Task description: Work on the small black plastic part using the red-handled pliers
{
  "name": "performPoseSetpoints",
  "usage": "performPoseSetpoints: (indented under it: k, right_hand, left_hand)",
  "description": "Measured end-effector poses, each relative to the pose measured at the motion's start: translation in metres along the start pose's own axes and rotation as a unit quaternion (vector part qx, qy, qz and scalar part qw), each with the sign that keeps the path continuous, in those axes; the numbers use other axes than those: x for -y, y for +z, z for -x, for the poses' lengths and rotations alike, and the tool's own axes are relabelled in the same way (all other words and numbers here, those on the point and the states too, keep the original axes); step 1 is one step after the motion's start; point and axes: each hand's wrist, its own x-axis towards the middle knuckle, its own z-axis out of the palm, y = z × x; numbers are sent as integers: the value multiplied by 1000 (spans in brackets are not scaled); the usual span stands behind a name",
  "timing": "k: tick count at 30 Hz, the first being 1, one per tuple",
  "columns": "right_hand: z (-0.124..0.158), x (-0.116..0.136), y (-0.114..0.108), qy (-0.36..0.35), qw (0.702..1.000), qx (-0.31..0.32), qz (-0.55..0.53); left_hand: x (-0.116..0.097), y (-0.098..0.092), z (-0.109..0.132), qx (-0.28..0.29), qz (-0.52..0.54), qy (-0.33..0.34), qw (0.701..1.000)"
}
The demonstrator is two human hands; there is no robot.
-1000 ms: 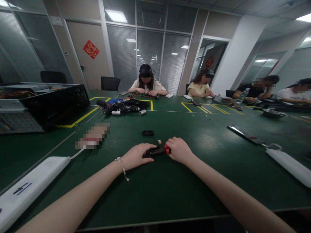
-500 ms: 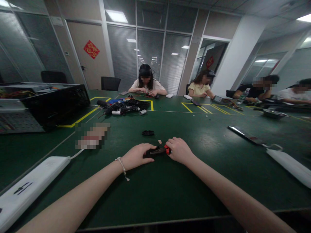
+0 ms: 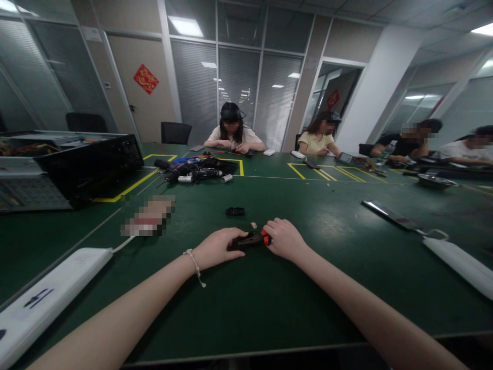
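Observation:
My right hand [image 3: 284,239] is closed around the red handles of a pair of pliers [image 3: 252,240], whose dark long-nosed jaws point left. My left hand [image 3: 219,247] grips a small black part [image 3: 235,242] between thumb and fingers; its exact kind is hard to make out. The jaws of the pliers lie over or against this part, just above the table. Beyond my hands a black plastic piece [image 3: 234,211] lies on the green table [image 3: 246,308]. Between it and the pliers sits a small pale scrap [image 3: 253,225].
White power banks [image 3: 57,295] with cables lie left and right [image 3: 458,262], the right one joined to a phone [image 3: 389,214]. An open computer case [image 3: 88,169] stands at the left. A pile of black cables and parts [image 3: 200,169] lies farther back. Several people sit opposite.
The pliers' jaws look turned very slightly in my hands. Otherwise both hands keep their places, and the things on the table have not moved.

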Motion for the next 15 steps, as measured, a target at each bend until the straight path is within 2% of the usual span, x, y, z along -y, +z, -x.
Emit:
performPoseSetpoints:
  k: [15]
  right_hand:
    - [0, -1, 2, 3, 1000, 1, 12]
  left_hand:
    - [1, 2, 0, -4, -12, 10, 1000]
